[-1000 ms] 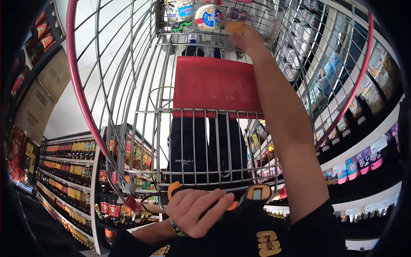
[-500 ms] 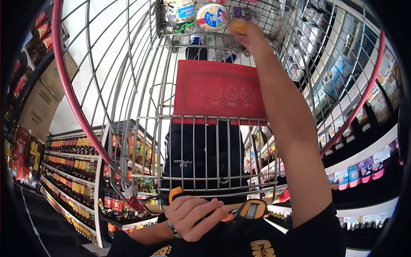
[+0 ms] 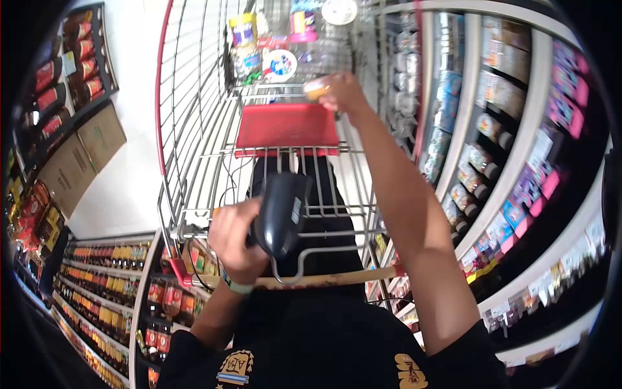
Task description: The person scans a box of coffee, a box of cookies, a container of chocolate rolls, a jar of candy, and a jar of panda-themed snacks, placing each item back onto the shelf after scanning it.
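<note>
My left hand (image 3: 236, 236) is wrapped around a black handheld barcode scanner (image 3: 282, 214), raised above the shopping cart's handle (image 3: 337, 277). My right hand (image 3: 346, 94) reaches forward and grips a small container with yellow-orange contents (image 3: 317, 88), blurred by motion. It is over the cart, just beyond the red child-seat flap (image 3: 288, 126). Close to it in the basket lies a round tub with a blue and red label (image 3: 280, 65). A small green item (image 3: 251, 78) is beside that tub.
Farther into the cart are a yellow-lidded jar (image 3: 243, 29), a pink and purple container (image 3: 302, 26) and a white round lid (image 3: 339, 11). Shelves of bottles (image 3: 103, 279) line the left, packaged goods (image 3: 489, 162) the right. Cardboard boxes (image 3: 81, 162) stand left.
My left hand has lifted the scanner off the handle area and turned it. My right hand, still gripping the small container, has drawn back from the basket items. The view has shifted.
</note>
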Demonstrator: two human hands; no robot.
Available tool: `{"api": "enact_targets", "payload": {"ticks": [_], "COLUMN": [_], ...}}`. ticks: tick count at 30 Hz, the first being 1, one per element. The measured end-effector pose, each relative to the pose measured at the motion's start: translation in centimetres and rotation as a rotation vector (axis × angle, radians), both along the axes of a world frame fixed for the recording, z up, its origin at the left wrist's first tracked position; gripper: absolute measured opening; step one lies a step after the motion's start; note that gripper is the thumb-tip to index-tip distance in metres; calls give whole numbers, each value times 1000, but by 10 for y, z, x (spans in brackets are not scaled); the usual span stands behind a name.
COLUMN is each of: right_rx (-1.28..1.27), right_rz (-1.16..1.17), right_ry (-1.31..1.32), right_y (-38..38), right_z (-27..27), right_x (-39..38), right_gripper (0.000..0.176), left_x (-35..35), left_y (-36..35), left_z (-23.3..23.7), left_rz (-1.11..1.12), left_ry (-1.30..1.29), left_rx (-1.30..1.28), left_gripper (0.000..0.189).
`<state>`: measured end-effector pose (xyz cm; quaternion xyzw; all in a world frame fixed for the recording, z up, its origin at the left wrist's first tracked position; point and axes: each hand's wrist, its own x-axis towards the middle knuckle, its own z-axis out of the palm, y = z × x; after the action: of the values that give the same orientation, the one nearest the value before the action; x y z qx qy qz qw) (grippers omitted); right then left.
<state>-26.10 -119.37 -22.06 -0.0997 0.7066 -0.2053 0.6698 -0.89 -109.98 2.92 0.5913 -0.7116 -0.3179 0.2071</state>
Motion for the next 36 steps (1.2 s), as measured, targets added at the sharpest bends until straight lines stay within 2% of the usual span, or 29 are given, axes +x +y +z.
{"api": "enact_targets", "payload": {"ticks": [1,3,5,7,12,13,14,17,19,21,23,25,27,30,31,33,34,36], "right_rx": [-60,-170,-222,-316,-466,-501,-502,-607,-646,-807,-816,-898,-1025,-1106,-1122,-1146,-1093,-1149], "right_rz": [-55,7,13,64,-50,-77,-173,-354,-451,-504,-533,-500,-436,-363,-385,-242,-277,-247], "right_ry": [-78,-183,-290,-287,-255,-264,-280,-381,-449,-522,-486,-432,-354,-225,-213,-72,-69,-3], "right_y": [7,19,35,55,131,147,161,210,235,255,268,274,277,277,279,284,288,298], "right_z": [25,82,139,185,259,272,283,298,306,309,326,330,330,340,344,353,362,369], "right_x": [-6,-22,-40,-57,-97,-106,-110,-123,-127,-129,-130,-132,-134,-139,-141,-147,-147,-152], "right_gripper": [42,37,38,39,38,38,37,36,38,39,41,44,46,44,44,39,37,37], "left_x": [-3,-12,-11,-17,-24,-30,-34,-64,-87,-109,-139,-167,-196,-214,-218,-223,-227,-235], "left_y": [2,5,7,1,-3,-6,-10,-25,-25,-26,-23,-14,-3,4,7,8,12,18], "left_z": [1,9,10,21,23,23,23,61,84,98,118,132,156,153,152,151,153,158], "left_rz": [36,146,140,74,-43,-66,-88,-179,-285,-353,-426,-344,-391,-530,-583,-682,-664,-640], "left_ry": [-9,30,52,-45,-147,-105,-124,-235,-155,-109,11,244,449,442,404,342,403,415], "left_rx": [-38,16,50,30,-74,-200,-149,49,-133,-90,13,372,572,707,658,625,674,734], "left_gripper": [32,32,40,48,44,40,39,35,34,44,42,34,26,30,30,31,31,30]}}
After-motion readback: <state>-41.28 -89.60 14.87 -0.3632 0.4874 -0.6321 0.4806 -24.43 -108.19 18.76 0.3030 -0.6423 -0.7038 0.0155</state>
